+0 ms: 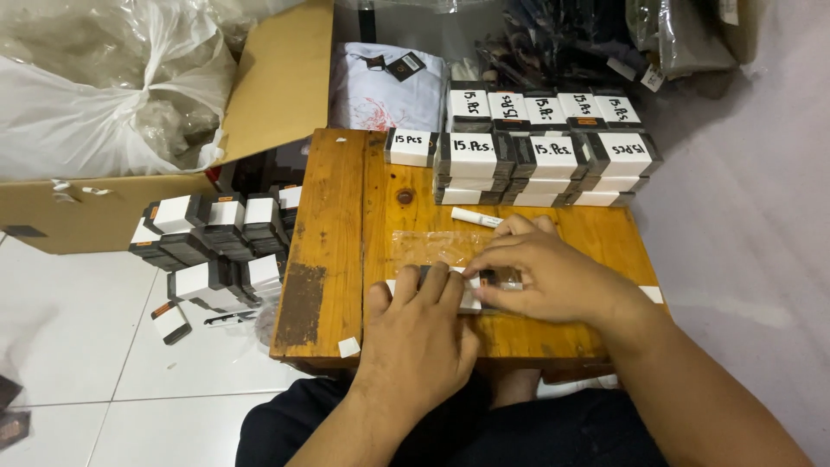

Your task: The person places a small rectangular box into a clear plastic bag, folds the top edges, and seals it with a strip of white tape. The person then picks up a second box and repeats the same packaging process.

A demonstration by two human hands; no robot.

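Both hands, left and right, press and pinch a black-and-white tag bundle on the wooden surface, below the marker. I judge it light, stiff, slippery; hold by the edges.

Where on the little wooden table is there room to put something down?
The wooden table is bare along its left plank, from the far edge down to a small white scrap. It is also bare between the marker and the left plank. The far right is crowded with labelled bundles; both hands fill the near middle.

A cardboard box with plastic bags fills the upper left; labelled bundles stack along the bench's far edge beside a white marker.
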